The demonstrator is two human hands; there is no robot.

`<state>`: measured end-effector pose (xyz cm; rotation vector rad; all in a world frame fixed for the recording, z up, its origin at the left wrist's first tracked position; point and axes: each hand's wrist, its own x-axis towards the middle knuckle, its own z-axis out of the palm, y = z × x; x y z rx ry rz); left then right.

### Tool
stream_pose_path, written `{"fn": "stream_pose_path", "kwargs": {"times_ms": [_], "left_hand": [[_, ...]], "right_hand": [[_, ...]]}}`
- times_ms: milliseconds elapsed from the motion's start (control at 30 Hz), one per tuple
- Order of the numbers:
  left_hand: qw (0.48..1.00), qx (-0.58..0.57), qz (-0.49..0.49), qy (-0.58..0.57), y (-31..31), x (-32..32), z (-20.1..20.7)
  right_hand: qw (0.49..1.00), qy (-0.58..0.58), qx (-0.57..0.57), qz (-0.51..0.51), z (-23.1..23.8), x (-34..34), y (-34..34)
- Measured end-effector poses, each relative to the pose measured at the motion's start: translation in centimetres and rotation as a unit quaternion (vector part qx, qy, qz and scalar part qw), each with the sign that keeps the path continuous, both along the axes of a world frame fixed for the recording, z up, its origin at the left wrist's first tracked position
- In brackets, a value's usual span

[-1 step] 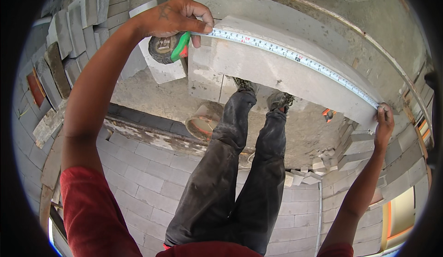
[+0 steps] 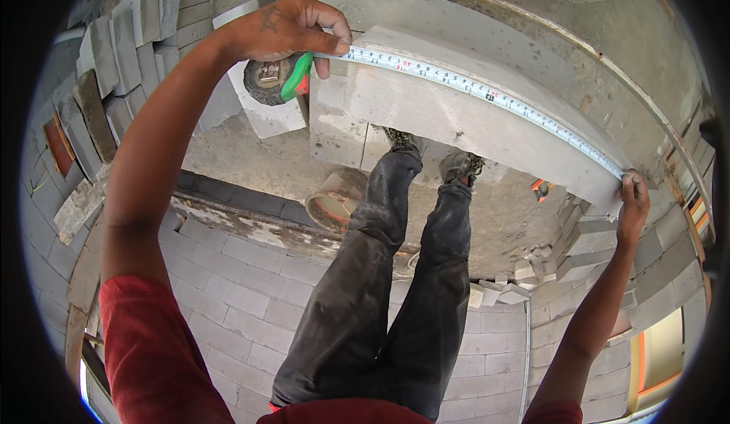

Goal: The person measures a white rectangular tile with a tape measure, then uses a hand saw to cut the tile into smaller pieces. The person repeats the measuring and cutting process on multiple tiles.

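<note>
A pale grey concrete block [image 2: 449,112] lies lengthwise before me, and a pulled-out tape measure [image 2: 456,80] runs along its top. My left hand [image 2: 304,28] pinches the blade at the block's left end between thumb and fingers. Just below that hand hangs the tape's case [image 2: 275,79], dark with green and red parts. At the far right end, my right hand [image 2: 633,200] holds the blade's tip against the block's corner with closed fingers. The blade stretches straight between both hands, close to the block's surface.
Stacked blocks [image 2: 129,40] stand at the left, with more blocks [image 2: 589,241] at the right. A bucket [image 2: 334,200] sits near my feet. An orange-and-black tool [image 2: 541,190] lies on the ground. A long thin strip [image 2: 563,40] curves beyond the block.
</note>
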<state>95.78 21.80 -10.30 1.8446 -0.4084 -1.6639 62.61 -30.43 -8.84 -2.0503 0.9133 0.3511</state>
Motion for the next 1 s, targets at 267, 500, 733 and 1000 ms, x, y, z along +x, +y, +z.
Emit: {"fn": "stream_pose_path", "kwargs": {"times_ms": [267,500,733,1000], "left_hand": [[1.0,0.017,0.008,-0.013,0.5,-0.3,0.0],[0.999,-0.011,0.03,-0.018,0.2,-0.7,-1.0],[0.997,0.003,0.068,-0.021,1.5,-0.6,-1.8],[0.997,0.018,0.064,-0.048,1.4,-1.0,-1.7]], "right_hand": [[1.0,-0.021,-0.004,0.013,-0.1,-0.3,0.0],[0.975,-0.083,-0.171,0.115,-0.4,0.9,1.3],[0.963,-0.101,-0.208,0.141,-0.5,1.0,1.3],[0.945,-0.18,-0.245,0.117,-1.6,4.7,0.8]]}}
